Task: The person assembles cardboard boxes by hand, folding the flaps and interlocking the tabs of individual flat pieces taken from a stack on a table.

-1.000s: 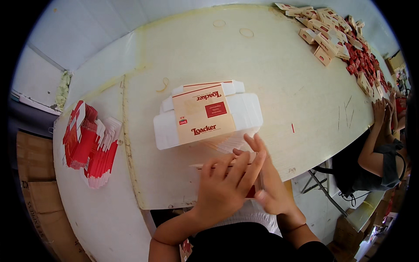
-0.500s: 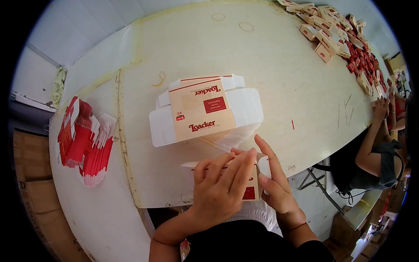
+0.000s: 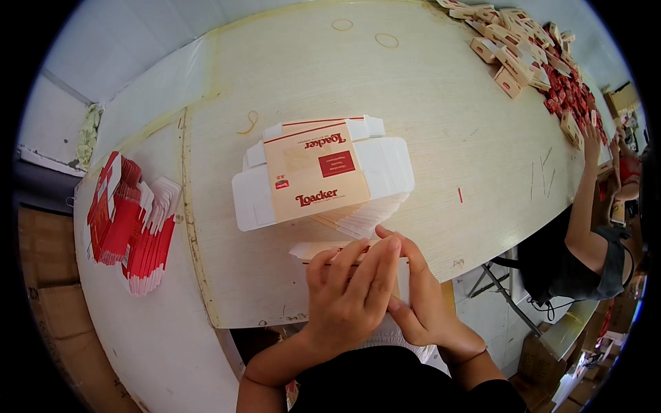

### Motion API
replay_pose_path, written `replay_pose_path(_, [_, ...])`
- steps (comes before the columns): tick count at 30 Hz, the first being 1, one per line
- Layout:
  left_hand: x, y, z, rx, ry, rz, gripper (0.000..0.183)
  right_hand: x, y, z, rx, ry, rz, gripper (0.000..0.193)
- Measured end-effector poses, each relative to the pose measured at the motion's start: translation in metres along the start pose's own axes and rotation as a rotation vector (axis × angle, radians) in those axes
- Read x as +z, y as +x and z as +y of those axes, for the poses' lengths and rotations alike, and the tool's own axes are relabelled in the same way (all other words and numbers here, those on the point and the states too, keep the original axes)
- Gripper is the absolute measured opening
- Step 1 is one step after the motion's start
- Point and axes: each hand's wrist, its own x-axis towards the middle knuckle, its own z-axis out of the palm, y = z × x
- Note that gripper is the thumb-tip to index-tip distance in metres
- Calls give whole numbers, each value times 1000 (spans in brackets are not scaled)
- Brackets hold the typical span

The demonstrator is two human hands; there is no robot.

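A small cream carton (image 3: 317, 248) with red print stands at the table's front edge, largely covered by my hands. My left hand (image 3: 351, 289) lies over its top and near side, fingers curved round it. My right hand (image 3: 425, 292) presses against its right end, with the thumb low on a white panel and the fingers along the far side. At the left end a pale flap sticks out. Just beyond my hands lies a fanned stack of flat, unfolded cream cartons (image 3: 317, 168) with white flaps.
On the left part of the table are bundles of flat red cartons (image 3: 148, 237). Rubber bands (image 3: 387, 40) lie farther back. At the far right, folded cartons (image 3: 513, 62) are heaped beside small red packets (image 3: 570, 93), where a co-worker's arm (image 3: 585, 199) reaches in.
My right hand has moved left and closed in on the carton's right end; the white flap that stood out there is now pressed in. The co-worker's arm has reached farther toward the heap.
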Motion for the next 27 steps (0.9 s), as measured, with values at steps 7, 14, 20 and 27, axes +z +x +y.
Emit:
replay_pose_path(7, [-2,1,6,-58,-35,5,71,0,-8,23,38,510,43,49])
replay_pose_path(14, [-11,-2,-5,-228,-34,-30,77,2,-2,13,64,364,134,49])
replay_pose_path(20, [-8,0,-3,-224,-89,-17,74,4,-6,21,17,192,170,56])
replay_pose_path(27, [4,-4,3,-218,-61,53,63,8,-7,21,-41,114,229,73])
